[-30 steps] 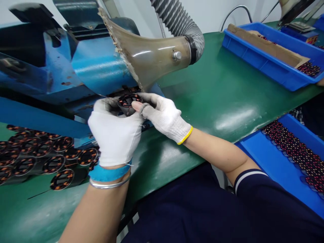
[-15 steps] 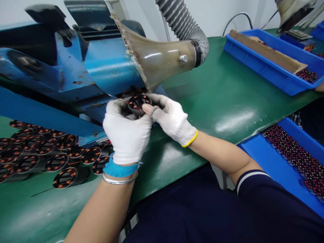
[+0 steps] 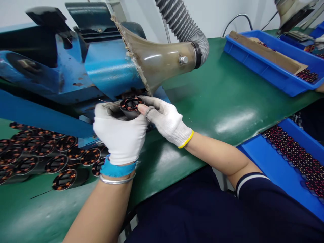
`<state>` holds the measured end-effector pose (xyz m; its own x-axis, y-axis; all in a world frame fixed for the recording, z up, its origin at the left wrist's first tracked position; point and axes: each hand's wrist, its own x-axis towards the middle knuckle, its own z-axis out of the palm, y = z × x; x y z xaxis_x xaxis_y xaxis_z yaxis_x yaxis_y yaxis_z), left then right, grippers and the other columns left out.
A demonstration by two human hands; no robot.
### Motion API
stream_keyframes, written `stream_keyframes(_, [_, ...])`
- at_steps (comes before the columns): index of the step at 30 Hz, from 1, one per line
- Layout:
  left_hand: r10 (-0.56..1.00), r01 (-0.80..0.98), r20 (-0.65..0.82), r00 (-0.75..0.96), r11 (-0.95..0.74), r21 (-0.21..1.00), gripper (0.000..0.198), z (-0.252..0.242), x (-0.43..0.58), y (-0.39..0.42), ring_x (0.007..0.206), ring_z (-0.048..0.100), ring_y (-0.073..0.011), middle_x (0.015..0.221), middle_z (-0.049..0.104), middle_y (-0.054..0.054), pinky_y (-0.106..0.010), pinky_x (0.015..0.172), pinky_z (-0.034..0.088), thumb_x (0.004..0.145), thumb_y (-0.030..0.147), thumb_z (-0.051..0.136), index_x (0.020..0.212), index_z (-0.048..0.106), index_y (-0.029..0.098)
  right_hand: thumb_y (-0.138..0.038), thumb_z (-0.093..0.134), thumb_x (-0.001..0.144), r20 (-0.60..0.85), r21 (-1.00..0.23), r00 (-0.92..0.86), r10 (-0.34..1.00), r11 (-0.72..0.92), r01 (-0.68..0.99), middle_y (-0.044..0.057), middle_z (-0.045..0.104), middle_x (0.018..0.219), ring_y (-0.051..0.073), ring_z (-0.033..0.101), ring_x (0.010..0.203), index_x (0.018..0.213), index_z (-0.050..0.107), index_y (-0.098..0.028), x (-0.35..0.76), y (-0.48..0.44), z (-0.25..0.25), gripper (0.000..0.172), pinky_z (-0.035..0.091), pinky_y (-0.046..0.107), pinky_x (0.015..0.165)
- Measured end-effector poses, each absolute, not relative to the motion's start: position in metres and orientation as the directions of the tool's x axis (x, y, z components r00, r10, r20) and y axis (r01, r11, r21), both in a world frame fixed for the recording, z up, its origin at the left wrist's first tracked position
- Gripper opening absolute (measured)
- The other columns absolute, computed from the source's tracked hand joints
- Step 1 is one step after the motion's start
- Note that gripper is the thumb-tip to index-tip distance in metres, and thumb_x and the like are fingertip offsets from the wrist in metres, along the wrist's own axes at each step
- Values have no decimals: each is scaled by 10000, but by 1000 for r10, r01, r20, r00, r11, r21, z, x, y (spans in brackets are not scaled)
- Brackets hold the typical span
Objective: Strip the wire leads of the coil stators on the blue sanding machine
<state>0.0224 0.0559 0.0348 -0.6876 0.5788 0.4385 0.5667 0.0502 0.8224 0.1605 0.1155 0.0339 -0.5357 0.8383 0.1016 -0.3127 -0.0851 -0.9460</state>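
Between my two gloved hands is a round black motor stator point(image 3: 131, 107) with copper windings showing around its top ring. My left hand point(image 3: 120, 130) wraps its left side and underneath, in a white glove with a blue band at the wrist. A thin wire sticks out to the left above that hand. My right hand point(image 3: 164, 119), in a white glove with a yellow cuff, grips the stator's right side, its bare thumb tip on the rim. Just behind the hands is the underside of a blue machine point(image 3: 113, 72) with a translucent tan hood point(image 3: 162, 59).
Many similar stators point(image 3: 64, 179) stand or lie on the green table point(image 3: 210, 104) at the left. A grey hose point(image 3: 186, 25) runs up from the hood. A blue bin point(image 3: 258, 67) with cardboard sits back right; another blue bin point(image 3: 260, 152) holds rows of dark parts.
Both hands have moved a little to the left with the stator, away from the hood. The stator's top faces the camera slightly less, and the wire at the left is shown differently.
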Motion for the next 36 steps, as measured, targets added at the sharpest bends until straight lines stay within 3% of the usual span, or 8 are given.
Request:
stream_keyframes(4, [641,561,438,-631,-14,828,577,33,27,51,1054,874,-305,1074,845,-51,-520,1077,752,782,529,1053,1100,659,252,-614,1241,815,98,-944,-506,857,-81,-319,94,982,1431,382,887,1521,1238,927,-220,163,114,33,658,740,482,1379])
stream_keyframes(9, [640,583,457,-618,-17,812,570,24,25,41,1174,915,-344,1198,884,-65,-551,1176,755,889,593,1061,1159,651,304,-431,1244,784,99,-930,-516,851,-106,-352,93,987,1369,363,923,1426,1220,907,-238,163,105,33,583,777,486,1326])
stream_keyframes(16, [657,565,424,-623,4,825,498,26,17,52,1110,904,-359,1093,854,-45,-536,1079,782,882,518,1037,1083,623,328,-407,1307,703,49,-931,-496,867,-140,-338,86,990,1377,370,881,1503,1176,903,-236,152,114,37,645,726,481,1391])
stream_keyframes(22, [703,486,457,-544,-180,855,696,21,20,28,1219,887,-371,1202,845,-63,-586,1183,761,788,707,1068,1206,667,322,-490,1272,746,167,-950,-457,874,20,-310,146,941,1507,384,900,1459,1319,878,-241,163,94,24,739,753,530,1347])
stream_keyframes(25, [762,340,357,-540,-190,921,726,16,15,5,1245,900,-396,1239,880,-83,-597,1158,794,749,725,1064,1251,717,331,-455,1296,676,327,-943,-474,817,249,-222,162,931,1514,406,907,1436,1296,919,-242,172,89,17,757,751,532,1333])
stream_keyframes(30, [846,-53,-18,-532,-12,999,540,21,-12,-43,1414,885,-491,1476,917,-102,-750,1186,804,919,793,878,1290,860,401,-489,1305,599,571,-814,-585,576,492,-310,150,956,1302,394,955,1202,1196,949,-239,174,93,9,738,813,499,1126])
stream_keyframes(33, [821,-219,-172,-545,58,974,621,23,-27,-75,1303,908,-504,1495,912,-141,-819,1150,810,950,883,778,1293,915,384,-532,1198,783,652,-755,-485,583,561,-341,136,941,1258,354,940,1081,1275,929,-252,173,84,4,627,822,513,1038])
stream_keyframes(36, [761,-135,-128,-636,54,989,717,11,-51,-109,1400,899,-496,1575,891,-159,-775,1187,805,1000,943,697,1372,919,372,-490,1052,948,665,-745,-390,637,598,-294,122,926,1198,332,918,1014,1318,924,-260,174,71,2,454,826,514,984])
